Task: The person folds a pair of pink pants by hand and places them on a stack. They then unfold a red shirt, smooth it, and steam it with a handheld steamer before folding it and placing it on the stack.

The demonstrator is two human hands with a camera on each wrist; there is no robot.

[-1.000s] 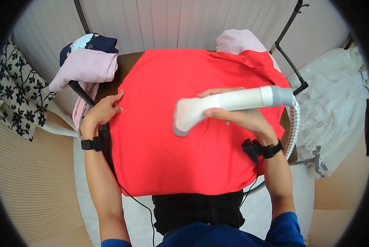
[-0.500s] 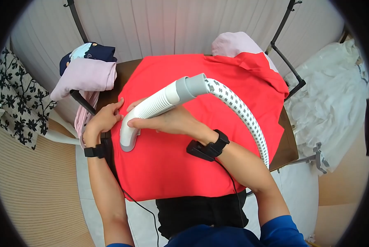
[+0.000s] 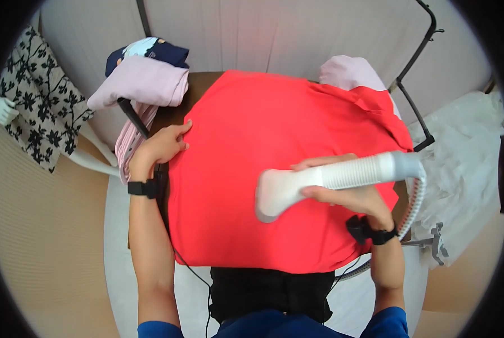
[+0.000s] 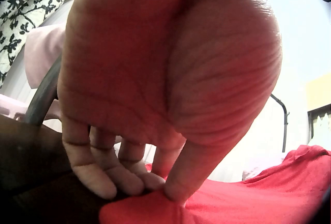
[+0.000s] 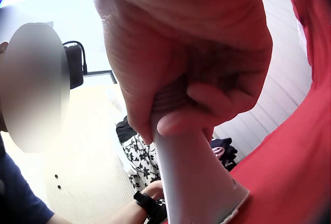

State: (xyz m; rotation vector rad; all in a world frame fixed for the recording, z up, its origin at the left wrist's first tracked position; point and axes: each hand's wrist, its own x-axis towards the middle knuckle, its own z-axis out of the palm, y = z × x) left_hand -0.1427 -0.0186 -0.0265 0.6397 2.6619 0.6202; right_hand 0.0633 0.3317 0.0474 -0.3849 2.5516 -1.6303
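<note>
A red garment point(image 3: 235, 129) lies spread over a brown table, its far right part bunched in folds. My left hand point(image 3: 164, 143) is at its left edge; in the left wrist view the thumb point(image 4: 189, 175) and fingers pinch the fabric there. My right hand point(image 3: 361, 198) grips the ribbed handle of a white garment steamer point(image 3: 280, 191), thumb and fingers wrapped round it. The steamer's head is over the middle of the garment, angled toward the left. From the handle's grey end, a patterned hose point(image 3: 416, 203) curves down past the right wrist.
Folded pink cloth point(image 3: 145, 81) and a navy printed one point(image 3: 170, 53) are stacked at the back left, beside a black bar point(image 3: 132, 117). More pink cloth point(image 3: 350, 73) sits at the back right. A floral garment point(image 3: 43, 107) hangs at left, a white ruffled gown point(image 3: 460, 163) at right.
The steamer went left, close to my left hand, then came back right to the middle, nearer my body than at first. My left hand keeps its place at the garment's left edge.
</note>
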